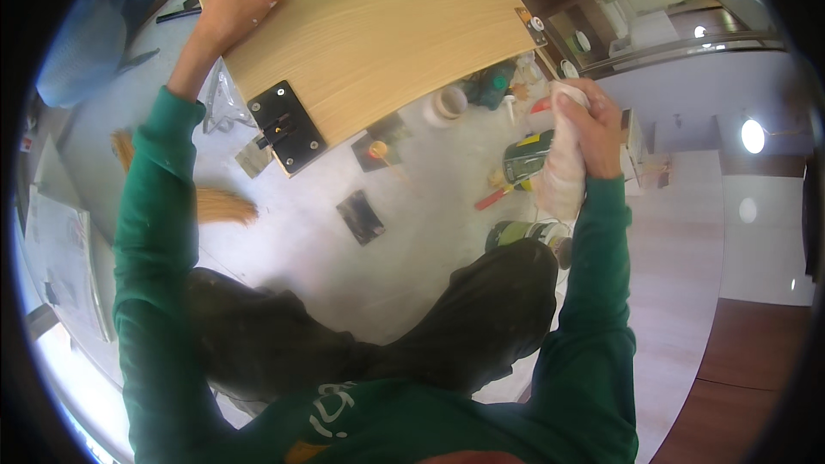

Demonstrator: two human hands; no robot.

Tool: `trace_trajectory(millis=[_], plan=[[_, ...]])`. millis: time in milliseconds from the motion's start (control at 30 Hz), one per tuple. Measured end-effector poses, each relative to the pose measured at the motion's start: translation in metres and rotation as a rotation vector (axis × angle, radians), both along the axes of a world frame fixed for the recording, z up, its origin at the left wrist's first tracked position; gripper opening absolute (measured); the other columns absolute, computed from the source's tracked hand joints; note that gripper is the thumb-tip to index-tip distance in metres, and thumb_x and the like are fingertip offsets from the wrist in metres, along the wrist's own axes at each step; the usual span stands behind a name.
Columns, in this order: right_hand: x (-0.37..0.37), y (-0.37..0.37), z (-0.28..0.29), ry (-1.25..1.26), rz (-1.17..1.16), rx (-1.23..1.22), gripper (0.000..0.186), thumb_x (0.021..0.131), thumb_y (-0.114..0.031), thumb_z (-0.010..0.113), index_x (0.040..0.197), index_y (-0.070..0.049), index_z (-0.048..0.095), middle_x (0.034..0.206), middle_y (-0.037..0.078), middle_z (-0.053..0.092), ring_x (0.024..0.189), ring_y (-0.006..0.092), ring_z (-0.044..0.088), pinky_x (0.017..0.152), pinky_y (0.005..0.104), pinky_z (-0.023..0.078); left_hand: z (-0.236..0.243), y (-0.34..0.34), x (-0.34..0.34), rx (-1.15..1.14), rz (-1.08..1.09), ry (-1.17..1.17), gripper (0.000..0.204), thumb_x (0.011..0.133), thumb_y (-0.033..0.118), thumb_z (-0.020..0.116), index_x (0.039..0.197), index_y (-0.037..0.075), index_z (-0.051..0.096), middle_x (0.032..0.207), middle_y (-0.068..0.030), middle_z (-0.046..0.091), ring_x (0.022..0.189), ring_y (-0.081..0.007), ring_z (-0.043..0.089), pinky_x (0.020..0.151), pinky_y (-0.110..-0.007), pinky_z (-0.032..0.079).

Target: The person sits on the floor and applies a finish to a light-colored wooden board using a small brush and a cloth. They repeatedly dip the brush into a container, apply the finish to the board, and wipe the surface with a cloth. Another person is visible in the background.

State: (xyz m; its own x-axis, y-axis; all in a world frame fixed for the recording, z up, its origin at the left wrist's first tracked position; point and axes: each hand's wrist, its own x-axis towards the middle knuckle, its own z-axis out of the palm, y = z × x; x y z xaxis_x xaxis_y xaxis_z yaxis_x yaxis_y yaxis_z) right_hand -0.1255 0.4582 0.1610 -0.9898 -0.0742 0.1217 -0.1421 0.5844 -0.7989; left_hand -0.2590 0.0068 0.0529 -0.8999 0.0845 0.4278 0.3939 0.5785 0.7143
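Note:
A light wood-grain panel [369, 26] lies tilted across the upper middle, with a black metal hinge plate [288, 127] screwed to its near left corner. My left hand [245, 0] rests on the panel close to its left edge. Its fingers are curled and the thumb points right; anything under the fingers is hidden. Beyond the panel's right corner, my right hand [595, 125] grips a bunched, stained whitish cloth [563, 167] that hangs down below the fingers. Small hardware with a round white piece [537, 24] sits at the panel's right corner.
Open tins, one dark green [527, 157] and another [520, 232] by my right knee, stand on the floor near a red-handled tool [491, 198]. A white tub [447, 105], a dark square piece [360, 216] and a straw broom [225, 205] lie about. Someone in blue [86, 51] is at upper left.

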Motion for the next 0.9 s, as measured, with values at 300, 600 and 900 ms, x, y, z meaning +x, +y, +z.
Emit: trace_trajectory(millis=[300, 600, 900], plan=[[-0.123, 0.033, -0.012, 0.007, 0.158, 0.581, 0.026, 0.09, -0.02, 0.075, 0.109, -0.002, 0.075, 0.096, 0.012, 0.076, 0.091, 0.0198, 0.07, 0.087, 0.033, 0.053, 0.003, 0.008, 0.01, -0.067, 0.017, 0.022, 0.044, 0.096, 0.038, 0.073, 0.078, 0.0, 0.06, 0.062, -0.0011, 0.051, 0.059, -0.0086, 0.041, 0.055, -0.031, 0.037], [-0.151, 0.023, -0.014, -0.04, 0.344, 0.874, 0.017, 0.091, -0.014, 0.073, 0.104, -0.003, 0.075, 0.102, 0.016, 0.075, 0.097, 0.0282, 0.07, 0.092, 0.0361, 0.052, 0.001, 0.007, 0.011, -0.064, 0.014, 0.019, 0.042, 0.096, 0.036, 0.073, 0.078, 0.001, 0.059, 0.062, -0.0002, 0.048, 0.059, -0.0087, 0.04, 0.056, -0.03, 0.036], [-0.154, 0.011, -0.009, -0.004, 0.389, 1.044, 0.012, 0.089, -0.016, 0.074, 0.098, -0.009, 0.077, 0.103, 0.012, 0.075, 0.1, 0.0348, 0.07, 0.089, 0.0407, 0.053, 0.003, 0.009, 0.013, -0.086, 0.03, 0.008, 0.044, 0.096, 0.038, 0.073, 0.076, 0.001, 0.059, 0.062, 0.0001, 0.049, 0.059, -0.0087, 0.04, 0.056, -0.03, 0.037]])
